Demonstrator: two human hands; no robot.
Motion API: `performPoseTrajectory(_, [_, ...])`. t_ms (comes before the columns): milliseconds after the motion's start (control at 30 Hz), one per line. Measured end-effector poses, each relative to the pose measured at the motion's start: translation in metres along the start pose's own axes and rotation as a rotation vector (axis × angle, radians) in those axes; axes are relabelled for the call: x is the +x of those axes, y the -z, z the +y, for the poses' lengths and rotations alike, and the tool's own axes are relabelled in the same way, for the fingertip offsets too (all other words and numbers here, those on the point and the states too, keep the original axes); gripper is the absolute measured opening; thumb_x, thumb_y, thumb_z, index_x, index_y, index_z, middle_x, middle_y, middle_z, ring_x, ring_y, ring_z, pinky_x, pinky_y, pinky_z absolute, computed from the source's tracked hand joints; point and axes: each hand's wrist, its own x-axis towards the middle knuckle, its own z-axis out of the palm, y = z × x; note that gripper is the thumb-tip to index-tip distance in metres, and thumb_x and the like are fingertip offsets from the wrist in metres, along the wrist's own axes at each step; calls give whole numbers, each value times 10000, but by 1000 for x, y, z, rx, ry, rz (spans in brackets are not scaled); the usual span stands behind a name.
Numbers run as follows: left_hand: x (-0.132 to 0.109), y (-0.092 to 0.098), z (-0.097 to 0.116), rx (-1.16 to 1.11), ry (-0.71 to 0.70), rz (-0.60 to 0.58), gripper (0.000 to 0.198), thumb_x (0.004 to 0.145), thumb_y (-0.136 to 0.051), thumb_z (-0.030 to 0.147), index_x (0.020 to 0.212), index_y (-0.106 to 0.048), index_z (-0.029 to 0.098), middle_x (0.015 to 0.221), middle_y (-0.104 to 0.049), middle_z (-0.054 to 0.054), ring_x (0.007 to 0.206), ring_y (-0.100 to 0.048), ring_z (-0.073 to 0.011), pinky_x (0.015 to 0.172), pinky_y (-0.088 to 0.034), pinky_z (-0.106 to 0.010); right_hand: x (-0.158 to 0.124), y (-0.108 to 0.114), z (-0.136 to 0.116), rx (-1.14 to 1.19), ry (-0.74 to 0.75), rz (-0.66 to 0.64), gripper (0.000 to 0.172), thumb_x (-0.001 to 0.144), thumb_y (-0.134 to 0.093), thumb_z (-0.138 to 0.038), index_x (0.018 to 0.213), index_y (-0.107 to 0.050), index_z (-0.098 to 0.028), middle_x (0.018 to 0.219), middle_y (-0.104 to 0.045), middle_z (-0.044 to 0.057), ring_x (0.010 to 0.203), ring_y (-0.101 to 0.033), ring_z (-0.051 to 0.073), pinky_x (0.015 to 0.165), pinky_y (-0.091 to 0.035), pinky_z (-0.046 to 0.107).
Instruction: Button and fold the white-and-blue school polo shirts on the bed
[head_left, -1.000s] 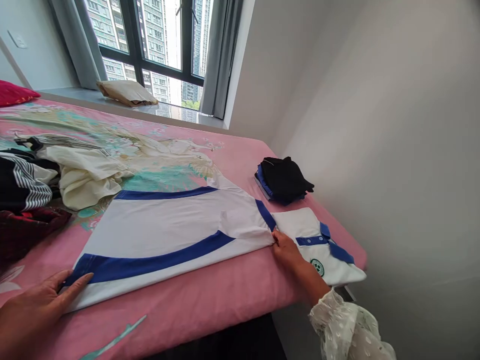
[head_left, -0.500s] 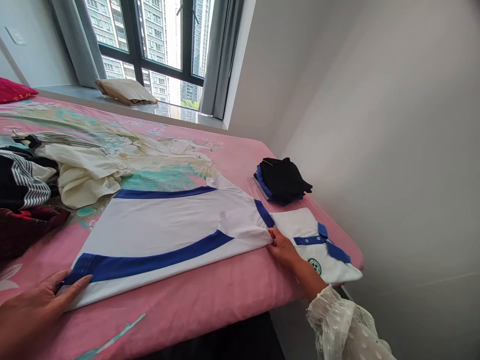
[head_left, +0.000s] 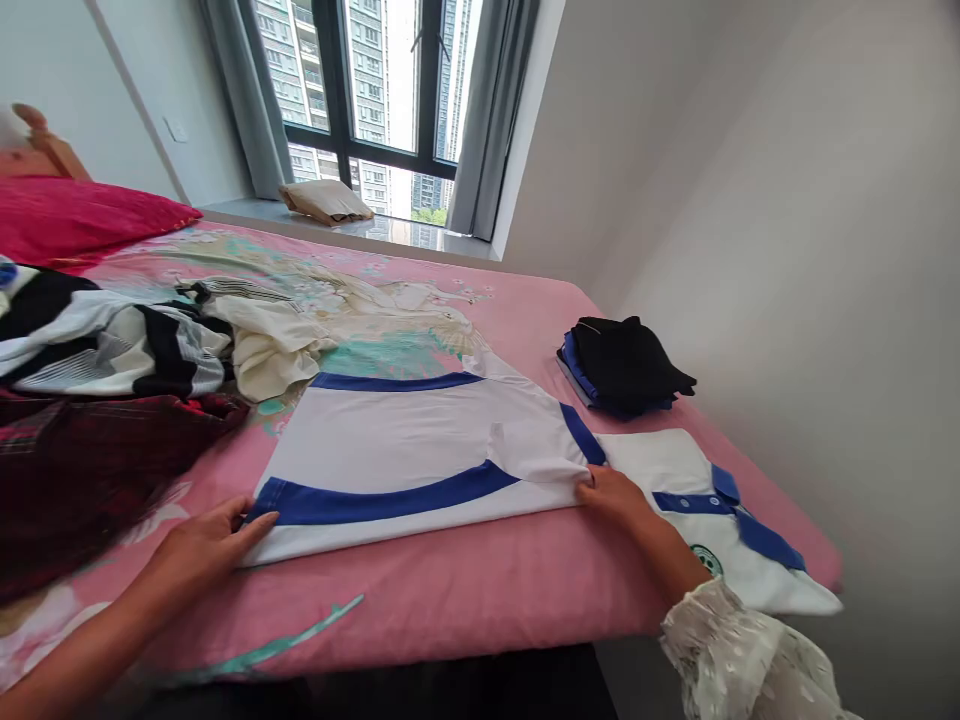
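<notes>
A white shirt with blue side bands (head_left: 390,440) lies spread flat on the bed, its near edge folded over. My left hand (head_left: 217,535) grips the left near corner, thumb on the blue band and the other fingers partly hidden at the edge. At the right end my right hand (head_left: 611,495) pinches the white fabric close to the blue-trimmed sleeve. Just beyond that hand is a folded white polo shirt (head_left: 649,455) with a blue collar, blue button placket and round green badge, partly covered by my right forearm.
A folded stack of black and blue clothes (head_left: 626,365) sits near the wall. Rumpled striped clothes (head_left: 112,345), a cream garment (head_left: 274,345) and dark red plaid cloth (head_left: 97,470) lie left. The pink floral bed (head_left: 420,590) ends close before me.
The view has swung left, so everything appears farther right and more of the red pillow and clothes pile shows. Both hands keep their holds on the white shirt, which lies much the same.
</notes>
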Motion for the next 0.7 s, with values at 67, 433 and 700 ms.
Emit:
performPoseTrajectory(67, [-15,2,8,49,4,-8,525,785,-476,578,1087,-623,175,998,-715,-74,912,-665,-273,762,-475,-319,2,-4,4,-21,-32,-56,182,807,-445,-241,825,-613,-176,804,-642,86,737,-584,204,622,-363,287])
performPoseTrajectory(433, [-27,-24,41,223,-807,154,431,916,-418,317,1343,-475,295,1415,-481,-42,1331,-392,-217,1131,-217,-423,-44,-29,-131,154,724,382,344,920,-366,-224,1224,-525,-192,1300,-534,83,1282,-399,226,1075,-322,427])
performPoseTrajectory(700, [-24,-54,7,361,-551,86,726,801,-423,662,1423,-347,294,1513,-286,-80,1390,-252,-339,1112,-105,-559,-43,-65,-93,-145,183,17,721,907,-350,-541,1470,-242,-104,1534,-159,112,1418,-140,272,1138,-68,534])
